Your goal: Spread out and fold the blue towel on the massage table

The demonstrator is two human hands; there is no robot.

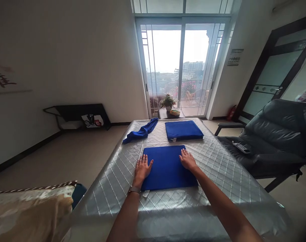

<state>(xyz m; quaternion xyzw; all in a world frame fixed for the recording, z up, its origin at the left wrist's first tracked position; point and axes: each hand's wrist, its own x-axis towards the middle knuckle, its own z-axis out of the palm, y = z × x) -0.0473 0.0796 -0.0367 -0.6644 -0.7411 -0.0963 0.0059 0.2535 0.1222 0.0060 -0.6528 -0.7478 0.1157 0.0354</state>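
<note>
A folded blue cloth (165,169) lies flat on the silver quilted table cover (112,181), with a white tag showing at its near left corner. My left hand (143,167) rests flat along the cloth's left edge, fingers stretched forward and thumb out over the cloth. On the opposite side my right hand (188,159) lies flat near the far right corner, its fingers pointing away and to the left. Neither hand grips anything. Beyond them sits a second blue folded cloth (184,130), also tagged. To its left is a crumpled blue cloth (141,131).
A dark padded recliner (268,134) with a remote-like device (241,147) on its seat stands at the right. Past the table's far end is a potted plant (168,102) before a sliding glass door (181,67). A patterned fabric-covered surface (29,215) is at the near left.
</note>
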